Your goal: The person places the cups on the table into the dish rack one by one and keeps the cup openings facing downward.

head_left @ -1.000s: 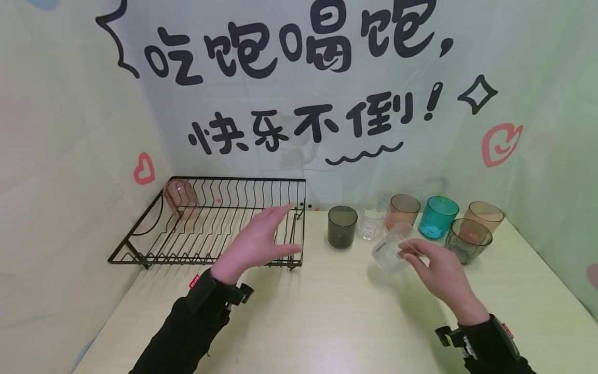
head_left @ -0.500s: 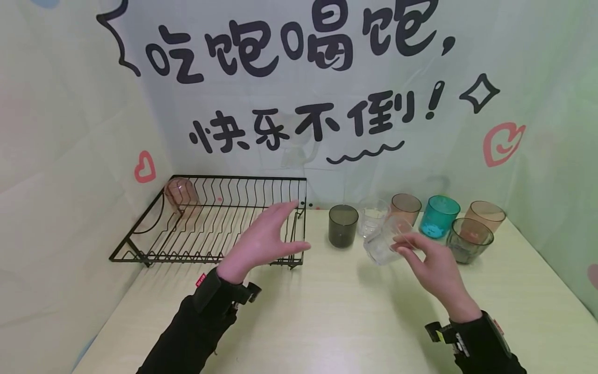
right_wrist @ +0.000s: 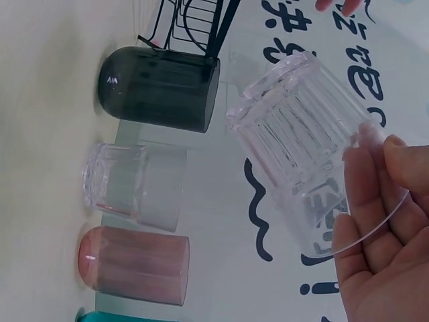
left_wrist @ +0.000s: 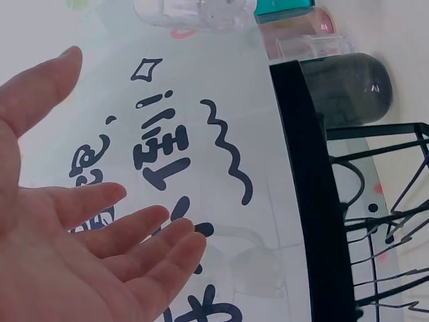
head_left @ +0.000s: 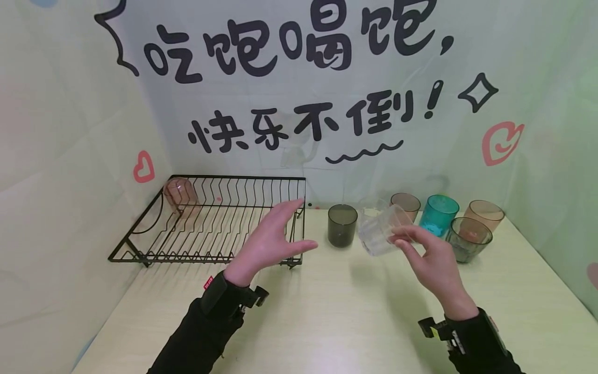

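Pinched at its rim by the right hand, a clear ribbed glass is held tilted above the table, its base pointing left. The thumb is outside the rim and fingers reach along the other side in the right wrist view. The left hand holds nothing; its fingers are extended and the thumb is spread apart. It hovers in front of the right part of a black wire dish rack. A pink glass leans in the rack's far left corner.
Right of the rack stand a dark grey glass, another clear glass, a pink glass, a teal glass, an amber glass and a smoky glass. A printed cloth hangs behind.
The right hand has carried the clear glass left and slightly up, away from the smoky glass. The left hand has drifted right along the rack's front.
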### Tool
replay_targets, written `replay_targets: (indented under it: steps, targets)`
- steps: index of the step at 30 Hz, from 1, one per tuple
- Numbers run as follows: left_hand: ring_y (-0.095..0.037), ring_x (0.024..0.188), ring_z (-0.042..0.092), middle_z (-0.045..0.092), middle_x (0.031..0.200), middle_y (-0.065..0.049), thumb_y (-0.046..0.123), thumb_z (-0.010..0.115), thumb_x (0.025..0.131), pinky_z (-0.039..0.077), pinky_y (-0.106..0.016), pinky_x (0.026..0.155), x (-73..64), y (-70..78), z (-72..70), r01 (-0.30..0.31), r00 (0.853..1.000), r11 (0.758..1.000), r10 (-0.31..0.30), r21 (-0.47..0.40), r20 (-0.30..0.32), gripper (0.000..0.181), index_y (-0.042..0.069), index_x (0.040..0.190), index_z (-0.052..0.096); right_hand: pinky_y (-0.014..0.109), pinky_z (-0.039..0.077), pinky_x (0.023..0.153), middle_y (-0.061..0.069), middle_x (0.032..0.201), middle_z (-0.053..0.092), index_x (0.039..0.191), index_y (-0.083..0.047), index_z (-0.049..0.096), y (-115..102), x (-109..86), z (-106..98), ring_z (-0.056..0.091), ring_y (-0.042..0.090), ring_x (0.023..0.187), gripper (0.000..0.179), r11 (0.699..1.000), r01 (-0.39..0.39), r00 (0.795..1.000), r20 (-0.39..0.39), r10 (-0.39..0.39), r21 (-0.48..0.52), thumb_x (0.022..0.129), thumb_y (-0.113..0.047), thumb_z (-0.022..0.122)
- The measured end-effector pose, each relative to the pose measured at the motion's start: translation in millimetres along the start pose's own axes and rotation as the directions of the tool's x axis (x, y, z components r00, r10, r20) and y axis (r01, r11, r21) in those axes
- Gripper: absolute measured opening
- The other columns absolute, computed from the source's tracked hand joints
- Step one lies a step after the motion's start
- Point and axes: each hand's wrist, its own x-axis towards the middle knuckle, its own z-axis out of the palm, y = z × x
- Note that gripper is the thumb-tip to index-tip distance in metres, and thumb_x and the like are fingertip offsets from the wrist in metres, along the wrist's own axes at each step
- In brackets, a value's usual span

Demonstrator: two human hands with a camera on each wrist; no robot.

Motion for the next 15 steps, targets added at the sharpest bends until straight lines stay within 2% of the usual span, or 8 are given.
replay_targets:
  steps: [4,10,15]
  targets:
    - [-0.016,0.13,0.026,0.03,0.142,0.003,0.061,0.064,0.068,0.026,-0.039,0.102,1.2,0.7,3.7,-0.019,1.0,0.998,0.018,-0.052,-0.015,0.089,0.025,0.141,0.026,0.018,0.043,0.077,-0.009,0.091,0.064,0.102,-0.019,0.062,-4,1.3,1,0.056,0.007,0.091,0.021,0.999,-0.003,0.999,-0.032,0.005,0.05,0.082,-0.014,0.062]
    - [-0.014,0.128,0.026,0.029,0.141,0.006,0.062,0.065,0.067,0.028,-0.041,0.101,2.5,4.0,9.3,-0.023,0.999,0.993,0.02,-0.116,-0.026,0.091,0.028,0.141,0.025,0.017,0.042,0.078,-0.007,0.091,0.065,0.103,-0.018,0.062,-11,3.1,3,0.056,0.009,0.094,0.023,0.993,0.0,0.998,-0.059,0.007,0.116,0.081,-0.012,0.063]
    - [-0.011,0.123,0.033,0.03,0.139,0.009,0.059,0.067,0.066,0.033,-0.035,0.097,3.7,6.4,14.1,-0.066,0.996,0.988,0.056,-0.142,-0.068,0.09,0.03,0.14,0.025,0.019,0.043,0.08,-0.007,0.092,0.065,0.104,-0.016,0.061,-16,6.2,4,0.056,0.008,0.094,0.022,0.989,0.047,0.997,-0.072,-0.037,0.142,0.082,-0.012,0.062]
